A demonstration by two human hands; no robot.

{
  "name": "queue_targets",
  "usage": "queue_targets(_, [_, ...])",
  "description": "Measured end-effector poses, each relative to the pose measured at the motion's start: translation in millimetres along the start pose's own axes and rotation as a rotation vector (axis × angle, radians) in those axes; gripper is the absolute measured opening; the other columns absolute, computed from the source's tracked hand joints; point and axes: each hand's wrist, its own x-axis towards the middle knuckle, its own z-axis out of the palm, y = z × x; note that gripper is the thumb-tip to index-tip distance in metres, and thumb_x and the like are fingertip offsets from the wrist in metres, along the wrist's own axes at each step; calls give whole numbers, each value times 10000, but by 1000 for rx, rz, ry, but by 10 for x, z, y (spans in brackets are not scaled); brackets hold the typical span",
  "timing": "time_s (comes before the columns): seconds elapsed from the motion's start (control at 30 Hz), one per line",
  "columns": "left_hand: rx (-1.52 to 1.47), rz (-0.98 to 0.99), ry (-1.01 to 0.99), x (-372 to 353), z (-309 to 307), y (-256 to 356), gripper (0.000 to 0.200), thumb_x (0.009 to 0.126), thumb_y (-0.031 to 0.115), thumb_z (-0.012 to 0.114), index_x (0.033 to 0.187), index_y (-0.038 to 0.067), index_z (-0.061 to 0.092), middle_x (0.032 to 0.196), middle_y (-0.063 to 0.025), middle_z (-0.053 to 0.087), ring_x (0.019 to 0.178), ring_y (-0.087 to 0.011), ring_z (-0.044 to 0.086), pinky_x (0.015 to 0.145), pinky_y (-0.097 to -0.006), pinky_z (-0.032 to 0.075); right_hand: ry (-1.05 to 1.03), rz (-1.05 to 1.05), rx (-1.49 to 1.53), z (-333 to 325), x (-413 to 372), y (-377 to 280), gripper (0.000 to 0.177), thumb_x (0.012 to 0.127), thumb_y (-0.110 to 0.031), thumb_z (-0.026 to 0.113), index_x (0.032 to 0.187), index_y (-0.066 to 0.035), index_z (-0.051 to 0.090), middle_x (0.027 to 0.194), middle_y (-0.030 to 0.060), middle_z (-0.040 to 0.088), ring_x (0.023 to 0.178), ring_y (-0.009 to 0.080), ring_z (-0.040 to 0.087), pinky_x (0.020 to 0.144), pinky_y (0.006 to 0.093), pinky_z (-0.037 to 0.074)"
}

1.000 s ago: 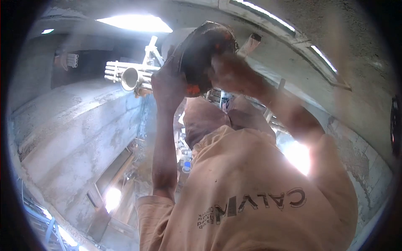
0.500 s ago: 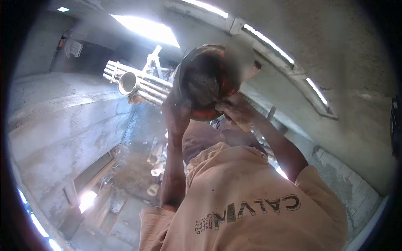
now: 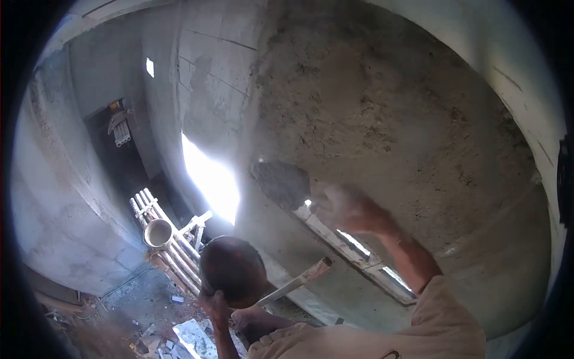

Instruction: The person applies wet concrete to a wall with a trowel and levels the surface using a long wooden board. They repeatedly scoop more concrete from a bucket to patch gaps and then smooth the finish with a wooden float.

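Note:
My left hand (image 3: 215, 305) grips the edge of a round dark bowl (image 3: 233, 271), low and left of centre; its contents are too dark to make out. My right hand (image 3: 350, 209) is raised toward the rough plastered surface (image 3: 382, 113), closed round a trowel and blurred by motion. The trowel's dark grey blade (image 3: 282, 182) points left, close to the surface; whether it touches cannot be told. Its handle is mostly hidden by my fingers.
A bucket (image 3: 158, 233) rests on tied poles (image 3: 179, 254) at the left. A wooden beam (image 3: 299, 280) slants behind the bowl. Rubble (image 3: 152, 342) lies on the floor below. Bright openings (image 3: 210, 179) show in the wall.
The view has turned up toward the plastered surface. My right hand has left the bowl and risen with the trowel. The bowl is now lower, in my left hand alone.

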Motion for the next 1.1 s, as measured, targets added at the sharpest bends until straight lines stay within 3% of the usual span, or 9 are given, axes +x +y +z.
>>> queue_targets(0.03, [11, 44, 18, 19, -104, -91, 502, 699, 61, 528, 1145, -113, 679, 1017, -175, 740, 930, -241, 693, 870, -359, 538, -33, -98, -12, -231, 91, -131, 413, 954, -280, 705, 1196, 53, 678, 1056, 204, 734, 944, 285, 729, 827, 398, 590])
queue_targets(0.2, [102, 220, 122, -23, -679, -454, 545, 715, 154, 565, 1180, -116, 653, 1080, -177, 724, 959, -240, 670, 874, -355, 524, -61, -285, 302, -1066, 216, -989, 280, 955, -280, 724, 1026, -10, 750, 760, 52, 694, 598, 128, 635, 505, 313, 519])
queue_targets(0.37, [-65, 151, 262, 85, -1052, -699, 555, 695, 111, 566, 1186, -134, 646, 1093, -176, 722, 985, -248, 673, 908, -355, 520, -145, -214, 983, -1332, 788, -616, 300, 987, -303, 650, 1103, -37, 726, 915, 84, 723, 694, 149, 654, 567, 295, 525])
queue_targets(0.5, [101, 31, 481, 35, -1010, -723, 556, 658, -1, 529, 1180, -142, 657, 1075, -180, 734, 981, -244, 683, 921, -346, 518, 469, 148, 105, -1667, 1716, 390, 358, 1028, -366, 581, 1189, -59, 673, 915, 126, 687, 718, 156, 660, 492, 296, 496])
queue_targets(0.6, [207, 6, 493, 79, -1104, -641, 487, 664, -13, 511, 1102, -148, 676, 1007, -192, 756, 915, -243, 703, 906, -354, 524, 680, 303, 402, -1860, 1082, 935, 319, 1012, -344, 620, 1173, -70, 649, 891, 100, 668, 739, 139, 660, 504, 283, 503])
queue_targets(0.7, [141, 20, 289, 247, -970, -627, 478, 685, 3, 494, 1103, -142, 675, 998, -210, 755, 906, -253, 706, 877, -370, 532, 531, 487, 429, -1278, 28, 992, 339, 972, -341, 680, 1152, -55, 657, 891, 75, 663, 739, 125, 647, 552, 291, 520])
queue_targets(0.83, [376, 85, -1, 447, -502, -135, 472, 710, 15, 509, 1131, -98, 690, 993, -224, 760, 908, -267, 718, 857, -386, 539, -256, 821, 456, 121, -642, 891, 378, 918, -338, 760, 1124, -35, 667, 891, 42, 658, 740, 106, 631, 618, 302, 542])
queue_targets(0.97, [368, 21, -201, 596, 156, -96, 458, 755, 66, 580, 1185, -26, 711, 1002, -226, 758, 919, -262, 731, 849, -402, 546, -570, 273, 354, 1581, -890, 811, 237, 950, -154, 677, 1153, -32, 662, 988, 64, 672, 884, 165, 643, 751, 339, 534])
queue_targets(1.1, [344, 201, -472, 606, 679, 31, 417, 783, 158, 678, 1127, -78, 677, 904, -238, 729, 884, -274, 725, 770, -440, 549, -252, -76, 0, 2783, -771, 936, 268, 927, -238, 659, 1122, -56, 641, 1056, 129, 646, 1036, 298, 619, 878, 511, 474])
